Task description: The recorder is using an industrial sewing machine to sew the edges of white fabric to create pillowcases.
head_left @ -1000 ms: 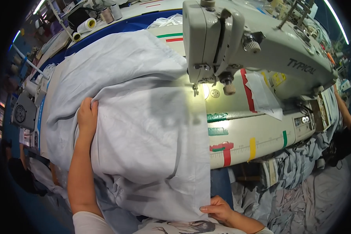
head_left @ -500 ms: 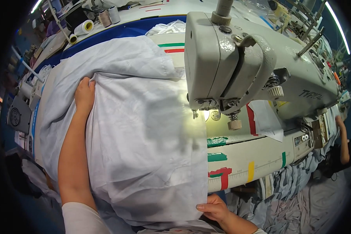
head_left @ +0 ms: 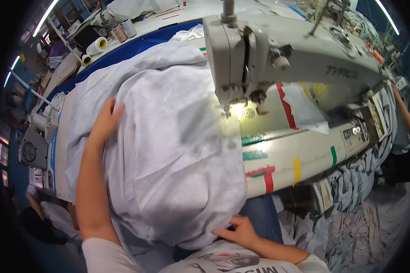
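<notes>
A large pale grey-white fabric piece (head_left: 168, 136) spreads over the sewing machine bed, its right edge passing by the needle and presser foot (head_left: 227, 110). My left hand (head_left: 107, 120) rests on a fold at the cloth's left side, slightly blurred, with thumb and fingers apart. At the near right corner, my right hand (head_left: 241, 233) pinches the fabric's edge between thumb and fingers, close to my body. The white sewing machine (head_left: 232, 59) stands to the right of the cloth, its lamp lighting the needle area.
Green, red and yellow tape strips mark the machine table (head_left: 282, 168). A paper scrap (head_left: 305, 107) lies under the machine arm. Thread cones (head_left: 97, 45) stand at the far left. Heaped grey garments (head_left: 341, 227) hang and lie at the right, where another person's arm (head_left: 405, 113) shows.
My left hand has loosened from the fold it gripped. The near part of the cloth has bunched up, and my right hand has moved slightly left with its edge. The view has shifted.
</notes>
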The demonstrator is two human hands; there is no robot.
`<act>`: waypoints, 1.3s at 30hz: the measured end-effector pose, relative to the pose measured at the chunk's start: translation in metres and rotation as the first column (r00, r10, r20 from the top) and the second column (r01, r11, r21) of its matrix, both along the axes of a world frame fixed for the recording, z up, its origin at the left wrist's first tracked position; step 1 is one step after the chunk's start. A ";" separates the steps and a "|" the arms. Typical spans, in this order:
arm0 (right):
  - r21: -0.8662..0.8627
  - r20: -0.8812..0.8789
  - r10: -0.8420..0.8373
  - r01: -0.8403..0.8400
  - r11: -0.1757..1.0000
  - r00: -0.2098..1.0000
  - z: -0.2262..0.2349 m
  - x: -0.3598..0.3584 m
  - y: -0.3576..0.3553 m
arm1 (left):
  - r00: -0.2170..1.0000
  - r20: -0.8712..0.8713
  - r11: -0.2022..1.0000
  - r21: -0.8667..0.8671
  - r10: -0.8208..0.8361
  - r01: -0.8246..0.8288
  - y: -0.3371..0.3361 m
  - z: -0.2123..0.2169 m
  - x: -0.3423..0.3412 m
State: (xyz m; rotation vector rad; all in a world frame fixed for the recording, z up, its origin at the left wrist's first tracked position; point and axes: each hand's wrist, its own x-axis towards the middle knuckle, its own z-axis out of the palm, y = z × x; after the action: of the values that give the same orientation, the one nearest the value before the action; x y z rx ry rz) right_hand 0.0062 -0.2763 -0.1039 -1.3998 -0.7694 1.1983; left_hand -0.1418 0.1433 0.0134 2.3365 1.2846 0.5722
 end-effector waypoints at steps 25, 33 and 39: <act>-0.044 -0.952 0.008 -0.164 0.986 0.305 0.001 0.004 -0.130 | 0.939 -0.076 0.815 0.523 0.337 -0.250 -0.066 -0.055 -0.084; -0.328 -0.903 -0.277 -0.111 0.938 0.328 -0.001 0.021 -0.102 | 0.918 -0.115 0.799 0.541 0.380 -0.263 -0.026 -0.053 -0.056; -0.222 -0.947 -0.216 0.000 0.975 0.237 0.002 0.038 -0.068 | 0.922 -0.129 0.809 0.534 0.365 -0.246 0.005 -0.051 -0.036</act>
State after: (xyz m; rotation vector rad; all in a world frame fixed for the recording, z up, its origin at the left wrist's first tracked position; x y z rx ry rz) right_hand 0.0444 -0.3445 -0.1014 -0.5107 0.3802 1.7278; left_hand -0.1777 0.1483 -0.0379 2.6916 1.8296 0.8576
